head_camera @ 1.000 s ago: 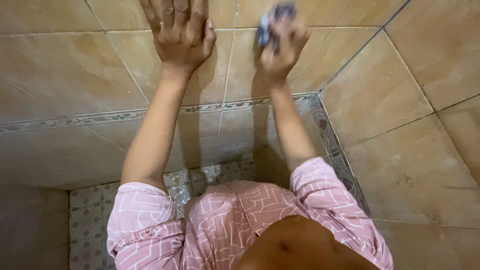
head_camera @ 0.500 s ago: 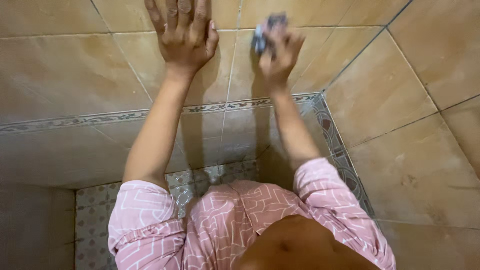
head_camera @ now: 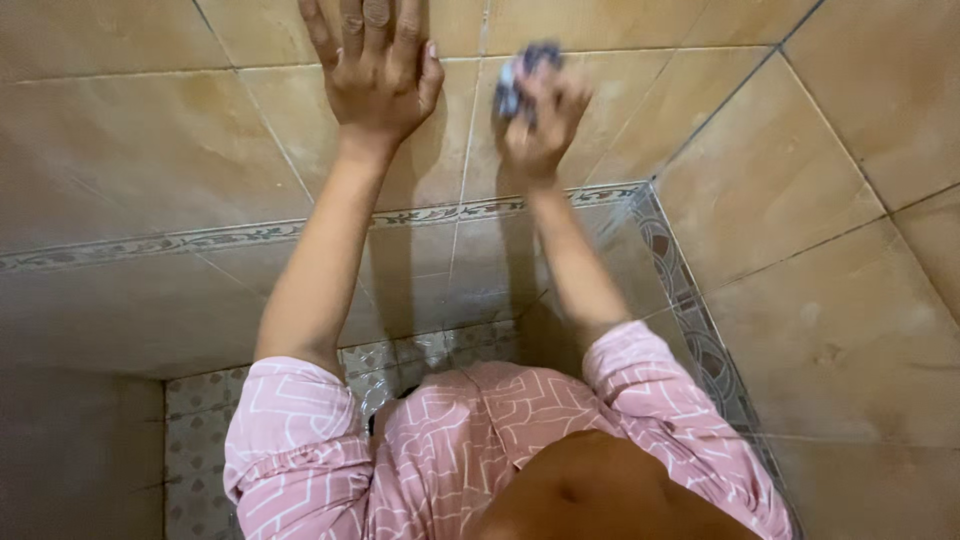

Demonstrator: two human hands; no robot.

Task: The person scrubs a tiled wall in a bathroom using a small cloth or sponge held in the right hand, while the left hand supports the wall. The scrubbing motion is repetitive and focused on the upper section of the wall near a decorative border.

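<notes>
Head view, looking down along two bare forearms: left hand (head_camera: 378, 75) spread flat, palm against the tan wall tile (head_camera: 140, 150), fingers straight and released, fingertips cut off by the top edge. Right hand (head_camera: 537, 115) clenched around a small crumpled cloth (head_camera: 522, 72), grey-blue and bunched, pressed against the wall just right of a vertical grout line (head_camera: 465, 150). Cloth high on the wall, above the patterned border strip (head_camera: 240, 235), near the room's corner (head_camera: 700, 125), well apart from the floor. Both hands close together, separated by the grout line, not touching each other. Pink sleeves with white line pattern (head_camera: 290, 450) pushed up past the elbows, same fabric across the body at the lower edge. Further down, small patterned floor tiles (head_camera: 195, 450) glossy and pale. To the right, a second tiled wall (head_camera: 830, 300) meeting the first, with its own ornamental border (head_camera: 690, 320) running down beside the right sleeve.
</notes>
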